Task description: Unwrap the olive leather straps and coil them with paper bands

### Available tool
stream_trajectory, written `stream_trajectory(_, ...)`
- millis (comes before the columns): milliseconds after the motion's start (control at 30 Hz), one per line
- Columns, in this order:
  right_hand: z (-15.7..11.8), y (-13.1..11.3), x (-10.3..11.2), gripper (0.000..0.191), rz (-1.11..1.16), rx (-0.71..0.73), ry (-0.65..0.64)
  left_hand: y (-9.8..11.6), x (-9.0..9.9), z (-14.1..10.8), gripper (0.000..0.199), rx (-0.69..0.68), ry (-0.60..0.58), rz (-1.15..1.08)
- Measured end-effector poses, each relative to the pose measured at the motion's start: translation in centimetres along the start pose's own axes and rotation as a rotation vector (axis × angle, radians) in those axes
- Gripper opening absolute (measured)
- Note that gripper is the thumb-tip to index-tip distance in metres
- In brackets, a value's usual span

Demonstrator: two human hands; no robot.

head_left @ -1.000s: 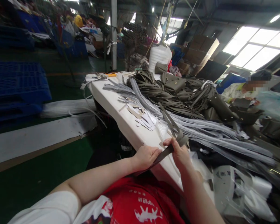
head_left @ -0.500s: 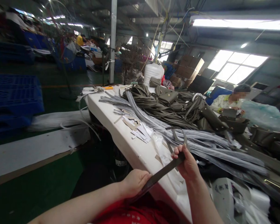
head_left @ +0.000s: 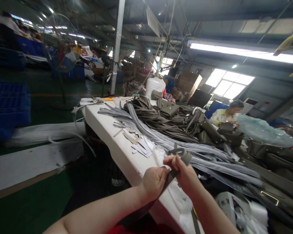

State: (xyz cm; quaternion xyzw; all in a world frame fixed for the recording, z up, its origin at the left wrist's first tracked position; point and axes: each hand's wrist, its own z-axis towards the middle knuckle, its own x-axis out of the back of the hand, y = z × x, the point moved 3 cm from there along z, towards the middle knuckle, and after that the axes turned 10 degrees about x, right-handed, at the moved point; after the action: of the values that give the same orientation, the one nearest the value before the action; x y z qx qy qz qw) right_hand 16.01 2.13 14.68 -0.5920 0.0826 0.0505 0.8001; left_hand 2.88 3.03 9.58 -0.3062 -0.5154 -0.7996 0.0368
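A flat olive-grey strap (head_left: 170, 177) runs between my two hands above the table's near edge. My left hand (head_left: 154, 182) is closed around it, with the thumb pressed on top. Just beyond, the fingers of my right hand (head_left: 182, 170) pinch the same strap, and it curls into a loop past them. The two hands are almost touching. Below my left wrist the strap drops toward my lap, where my forearm partly hides it. Long strips in clear plastic sleeves (head_left: 197, 146) lie on the table behind my right hand.
The white table (head_left: 104, 125) holds paper and card scraps (head_left: 138, 141), a large heap of dark straps (head_left: 156, 120) and olive bags (head_left: 211, 130). A white tape dispenser (head_left: 230, 203) stands at right. Across the table sits a person (head_left: 224, 115). Blue pallets (head_left: 9, 107) are at left.
My hands have come together along the strap; the left moved up and right, the right moved left. The looped end is now smaller and closer to my right fingers. The view shifted slightly.
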Motion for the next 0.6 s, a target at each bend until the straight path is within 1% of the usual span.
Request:
stream_trajectory(100, 2.6, -4.1, 2.5, 0.047, 0.196, 0.043, 0.204, 0.3, -0.2, 0.5, 0.054, -0.072, 0.079, 0.114)
stream_trajectory(133, 3.5, -5.7, 3.3, 0.046, 0.205, 0.061, 0.229, 0.3, -0.2, 0.6, 0.054, -0.087, 0.097, 0.137)
stream_trajectory(200, 4.7, -8.2, 4.3, 0.046, 0.139, 0.103, 0.224, 0.3, -0.2, 0.9, 0.053, -0.1, 0.126, 0.158)
stream_trajectory(267, 5.3, -9.7, 4.3, 0.047, 0.008, 0.14, 0.183, 0.7, 0.1, 1.5, 0.053, -0.102, 0.151, 0.153)
stream_trajectory(333, 5.1, -9.9, 3.6, 0.05, -0.137, 0.172, 0.161, 1.6, 0.5, 2.2, 0.052, -0.099, 0.176, 0.13)
stream_trajectory(433, 4.1, -8.5, 1.6, 0.053, -0.31, 0.189, 0.118, 3.6, 1.3, 3.6, 0.051, -0.113, 0.218, 0.08)
stream_trajectory(533, 3.2, -7.0, 0.1, 0.055, -0.372, 0.176, 0.057, 5.7, 2.0, 4.7, 0.05, -0.161, 0.243, 0.011)
stream_trajectory(600, 3.1, -6.9, 0.1, 0.054, -0.355, 0.133, -0.006, 6.2, 1.8, 4.8, 0.05, -0.188, 0.245, -0.013)
